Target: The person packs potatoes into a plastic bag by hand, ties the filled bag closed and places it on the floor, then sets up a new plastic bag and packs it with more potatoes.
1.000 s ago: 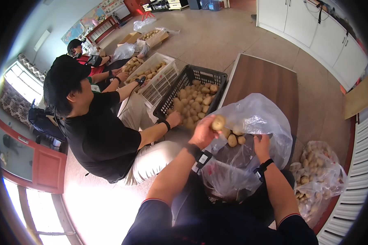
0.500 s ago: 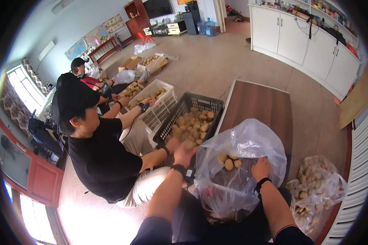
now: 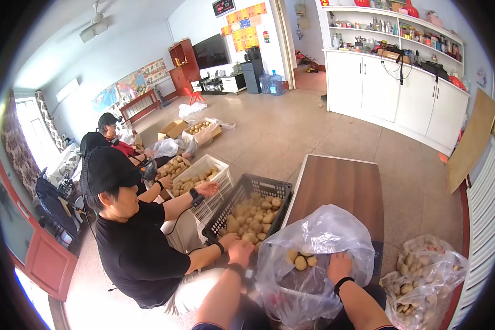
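Observation:
My left hand [image 3: 240, 253] is at the near end of a black plastic crate [image 3: 285, 190] of potatoes [image 3: 254, 219]. Its fingers point down toward the potatoes and are mostly hidden, so I cannot tell whether they hold one. Close beside it on the left is a co-worker's hand [image 3: 227, 241]. My right hand [image 3: 340, 266] is closed on the side of a clear plastic bag [image 3: 330, 231], whose mouth faces up in front of me. A few potatoes [image 3: 301, 263] lie inside the bag.
A brown wooden board [image 3: 335, 187] lies beyond the bag. At the right stands another plastic bag [image 3: 423, 275] filled with potatoes. The co-worker [image 3: 137, 242] sits close on my left, near a white crate [image 3: 223, 176] of potatoes. White cabinets [image 3: 390, 93] line the far wall.
The view has tilted upward, so the scene sits lower in the frame. My left hand has come back slightly toward the crate's near edge. The right hand still grips the bag.

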Demonstrator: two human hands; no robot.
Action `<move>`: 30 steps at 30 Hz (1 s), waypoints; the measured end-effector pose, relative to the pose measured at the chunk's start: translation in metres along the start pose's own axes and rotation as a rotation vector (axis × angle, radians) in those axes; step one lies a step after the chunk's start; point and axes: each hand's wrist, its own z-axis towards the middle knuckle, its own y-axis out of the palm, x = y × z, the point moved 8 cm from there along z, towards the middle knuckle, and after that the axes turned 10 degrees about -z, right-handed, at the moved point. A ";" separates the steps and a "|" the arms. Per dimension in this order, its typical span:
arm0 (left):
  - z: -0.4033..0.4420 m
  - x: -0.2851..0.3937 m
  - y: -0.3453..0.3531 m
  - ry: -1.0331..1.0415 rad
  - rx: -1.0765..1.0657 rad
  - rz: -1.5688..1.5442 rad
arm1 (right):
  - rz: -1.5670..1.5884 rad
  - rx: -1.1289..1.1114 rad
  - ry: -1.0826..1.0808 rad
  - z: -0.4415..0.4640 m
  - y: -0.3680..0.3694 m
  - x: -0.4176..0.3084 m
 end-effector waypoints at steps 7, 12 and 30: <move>-0.017 0.085 -0.004 -0.579 0.538 -1.132 | 0.038 0.030 -0.017 -0.004 -0.004 -0.003; -0.012 0.123 0.014 -0.522 0.297 -0.856 | -0.047 -0.182 0.111 -0.008 0.010 0.009; -0.039 0.195 0.114 -0.480 -0.362 -0.403 | 1.505 -0.735 0.160 -0.014 0.001 -0.050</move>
